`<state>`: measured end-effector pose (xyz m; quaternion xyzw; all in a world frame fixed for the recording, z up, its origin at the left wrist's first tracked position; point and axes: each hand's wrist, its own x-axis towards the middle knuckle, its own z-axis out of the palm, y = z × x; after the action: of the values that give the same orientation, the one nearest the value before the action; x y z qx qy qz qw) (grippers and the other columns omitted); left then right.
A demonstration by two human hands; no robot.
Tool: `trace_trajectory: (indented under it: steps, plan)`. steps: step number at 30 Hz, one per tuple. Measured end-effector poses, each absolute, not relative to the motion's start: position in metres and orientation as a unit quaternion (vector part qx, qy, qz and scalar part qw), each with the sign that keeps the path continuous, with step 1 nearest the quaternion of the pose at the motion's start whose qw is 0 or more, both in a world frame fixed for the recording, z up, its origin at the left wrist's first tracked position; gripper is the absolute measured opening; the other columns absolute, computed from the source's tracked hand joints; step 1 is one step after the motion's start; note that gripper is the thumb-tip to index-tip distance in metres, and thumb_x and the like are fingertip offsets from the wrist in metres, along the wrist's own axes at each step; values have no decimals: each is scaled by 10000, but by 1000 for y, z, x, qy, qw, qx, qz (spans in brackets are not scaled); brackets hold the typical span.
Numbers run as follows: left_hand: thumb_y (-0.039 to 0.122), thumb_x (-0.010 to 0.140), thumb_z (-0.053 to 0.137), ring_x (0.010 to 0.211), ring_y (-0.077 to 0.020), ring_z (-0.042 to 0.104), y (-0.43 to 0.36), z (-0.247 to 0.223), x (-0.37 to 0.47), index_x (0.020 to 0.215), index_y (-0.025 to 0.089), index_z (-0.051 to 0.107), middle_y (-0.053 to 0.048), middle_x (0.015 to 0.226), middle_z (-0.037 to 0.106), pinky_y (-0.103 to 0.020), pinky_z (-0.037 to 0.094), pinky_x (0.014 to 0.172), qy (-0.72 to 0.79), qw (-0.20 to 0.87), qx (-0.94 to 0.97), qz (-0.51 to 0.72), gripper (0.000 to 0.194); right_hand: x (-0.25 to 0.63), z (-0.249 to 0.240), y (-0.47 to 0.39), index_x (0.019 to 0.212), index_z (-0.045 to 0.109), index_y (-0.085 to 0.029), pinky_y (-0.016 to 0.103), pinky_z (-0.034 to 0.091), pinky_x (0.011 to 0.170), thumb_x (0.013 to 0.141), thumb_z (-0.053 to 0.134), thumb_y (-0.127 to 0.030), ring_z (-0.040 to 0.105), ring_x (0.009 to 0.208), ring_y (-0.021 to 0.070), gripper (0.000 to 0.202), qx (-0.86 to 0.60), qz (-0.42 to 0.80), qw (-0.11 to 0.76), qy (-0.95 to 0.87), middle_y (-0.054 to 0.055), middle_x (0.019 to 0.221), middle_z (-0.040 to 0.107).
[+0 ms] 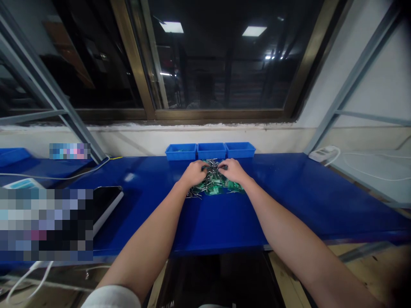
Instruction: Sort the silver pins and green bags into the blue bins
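Observation:
A pile of thin metal pieces (212, 175) mixed with green pieces (214, 189) lies on the blue table, in front of three blue bins. My left hand (195, 173) is at the pile's left side, its fingers curled together at the metal pieces. On the right side of the pile, my right hand (231, 169) has thumb and fingers pinched at the metal pieces. What either hand grips is too small to make out.
Blue bins (211, 150) stand in a row against the wall; the left one holds some green bits. A dark device (109, 201) lies on the table (308, 196) at left. A white power strip (324, 152) is at the right back, between metal posts.

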<state>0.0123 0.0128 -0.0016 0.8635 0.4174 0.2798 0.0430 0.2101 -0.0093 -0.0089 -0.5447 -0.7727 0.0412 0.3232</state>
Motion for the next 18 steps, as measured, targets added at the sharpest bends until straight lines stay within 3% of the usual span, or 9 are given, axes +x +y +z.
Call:
trace_trajectory:
  steps: [4, 10, 18]
  plan:
    - [167, 749, 445, 960, -185, 585, 10, -2, 15, 961, 209, 667, -31, 1015, 653, -280, 434, 896, 399, 41, 877, 265, 310, 205, -10, -9, 888, 688, -207, 308, 389, 767, 748, 571, -267, 528, 835, 186, 192, -529, 26, 322, -784, 56, 834, 638]
    - [212, 735, 476, 922, -194, 590, 6, 1, 15, 942, 205, 670, -42, 988, 655, -286, 451, 851, 406, 42, 874, 263, 284, 196, -6, -17, 700, 674, -201, 275, 371, 698, 716, 606, -321, 526, 748, 166, 139, -526, 35, 309, -792, 30, 705, 624]
    - [236, 752, 495, 915, -190, 586, 7, 2, 15, 936, 201, 664, -42, 963, 645, -293, 446, 861, 407, 33, 868, 282, 251, 190, -8, -15, 692, 659, -185, 249, 380, 664, 736, 541, -227, 548, 698, 152, 133, -552, 18, 307, -775, 38, 714, 632]
